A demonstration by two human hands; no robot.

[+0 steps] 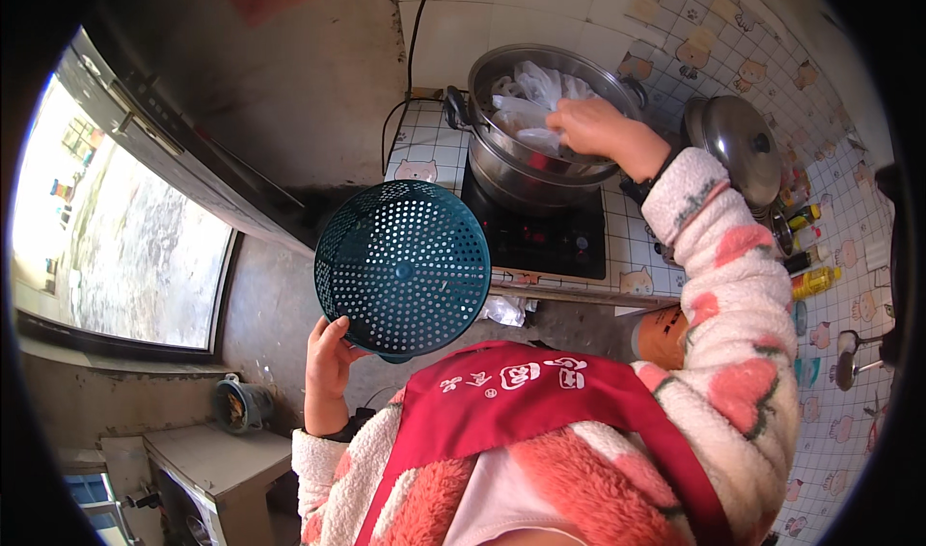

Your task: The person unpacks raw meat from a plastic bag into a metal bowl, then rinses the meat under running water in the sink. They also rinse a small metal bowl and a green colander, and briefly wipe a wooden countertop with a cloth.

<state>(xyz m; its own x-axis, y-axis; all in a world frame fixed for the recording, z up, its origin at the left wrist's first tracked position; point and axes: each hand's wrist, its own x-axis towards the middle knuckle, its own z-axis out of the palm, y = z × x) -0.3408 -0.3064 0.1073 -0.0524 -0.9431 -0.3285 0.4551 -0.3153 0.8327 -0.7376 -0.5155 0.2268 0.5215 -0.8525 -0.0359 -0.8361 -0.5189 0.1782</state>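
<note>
My left hand [330, 368] grips the near left rim of a dark green perforated colander [405, 247], thumb over the edge. The colander is tilted so its inside faces me, and I see nothing in it. My right hand [596, 126] reaches over a steel steamer pot [531, 181], fingers closed on the crumpled white plastic bags [529, 112] in its top. How many bags there are, and what they contain, I cannot make out. The pot stands on a black cooktop [571, 242].
A steel lid [741, 150] leans at the tiled wall right of the pot. Oil bottles [815, 284] line that side. An orange bucket [660, 338] sits below the counter. Lower left are a pail [241, 404] and a low cabinet [217, 454].
</note>
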